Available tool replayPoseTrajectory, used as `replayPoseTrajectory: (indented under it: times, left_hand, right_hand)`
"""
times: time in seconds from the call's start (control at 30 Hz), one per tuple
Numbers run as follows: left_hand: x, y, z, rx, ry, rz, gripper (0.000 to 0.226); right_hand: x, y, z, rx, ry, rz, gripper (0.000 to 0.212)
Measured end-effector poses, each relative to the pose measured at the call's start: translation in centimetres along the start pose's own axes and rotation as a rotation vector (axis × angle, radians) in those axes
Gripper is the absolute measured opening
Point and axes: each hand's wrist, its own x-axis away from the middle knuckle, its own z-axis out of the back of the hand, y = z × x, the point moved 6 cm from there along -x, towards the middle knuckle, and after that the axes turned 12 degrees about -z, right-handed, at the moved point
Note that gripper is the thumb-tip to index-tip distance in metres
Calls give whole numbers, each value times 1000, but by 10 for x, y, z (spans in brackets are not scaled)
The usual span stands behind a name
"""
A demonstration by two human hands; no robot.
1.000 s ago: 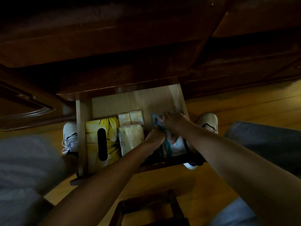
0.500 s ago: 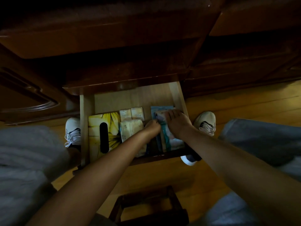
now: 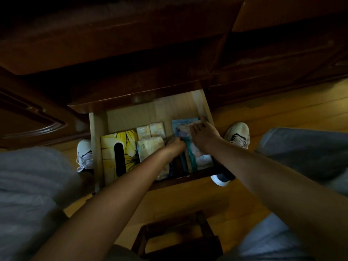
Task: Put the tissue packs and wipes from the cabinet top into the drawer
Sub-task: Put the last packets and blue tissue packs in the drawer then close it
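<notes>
Both hands are inside the open drawer [image 3: 95, 147]. Right hand [image 3: 204, 135] lies flat, fingers spread, on the wipes pack [image 3: 201, 157] at the right side. Left hand [image 3: 174, 147] is curled against the pack's left edge; grip cannot be confirmed. Tissue packs [image 3: 150, 147] and a yellow tissue box [image 3: 120, 149] lie to the left.

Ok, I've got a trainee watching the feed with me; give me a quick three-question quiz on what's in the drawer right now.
1. True or false: the yellow flower-print tissue box lies at the drawer's left side.
2. Which hand lies flat on top of the blue-and-white wipes pack? A) the left hand B) the right hand
3. Fill in: the two small tissue packs sit side by side, farther back than the ______ tissue pack.

Key:
1. True
2. B
3. larger (pale soft pack beside the box)
</notes>
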Motion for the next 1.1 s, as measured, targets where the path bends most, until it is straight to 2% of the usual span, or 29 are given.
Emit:
replayPoseTrajectory:
  times: [0.13,0.23,0.3,0.37,0.43,0.53,0.6,0.67,0.7,0.73,0.83,0.87,1.0,1.1]
  left_hand:
    - [28,17,19,55,61,-73,36]
    - [61,40,46,51,137,-128,51]
    - [86,65,72,-22,248,-201,52]
    - [121,101,106,-139,402,-328,45]
    - [168,148,145,-319,593,-523,38]
    - [248,221,203,-538,979,-788,24]
    - [285,264,234,-634,1167,-898,24]
    - [304,301,261,-785,1248,-923,30]
    - [308,314,272,-863,1252,-894,34]
    - [308,325,283,-932,1232,-847,37]
    - [293,343,307,-1014,1092,-720,38]
    - [288,348,311,-1000,1069,-705,37]
    - [272,383,320,-1113,1114,-598,48]
    - [248,413,323,-1177,1068,-544,46]
  right_hand:
    - [28,18,19,-187,25,-64,113]
    - [54,38,45,-448,47,-58,106]
    - [76,54,72,-578,134,-60,98]
    - [102,77,111,-672,333,-94,89]
    - [133,110,161,-765,641,-167,79]
    - [183,168,237,-842,1045,-239,67]
    - [210,206,281,-815,1225,-311,61]
    - [231,239,323,-690,1390,-402,55]
    - [235,253,340,-630,1406,-442,52]
    - [233,268,354,-612,1344,-469,50]
    - [202,296,369,-745,885,-471,52]
    - [196,297,369,-740,849,-471,53]
    - [196,297,374,-625,1141,-555,48]
    - [194,313,387,-601,1200,-573,42]
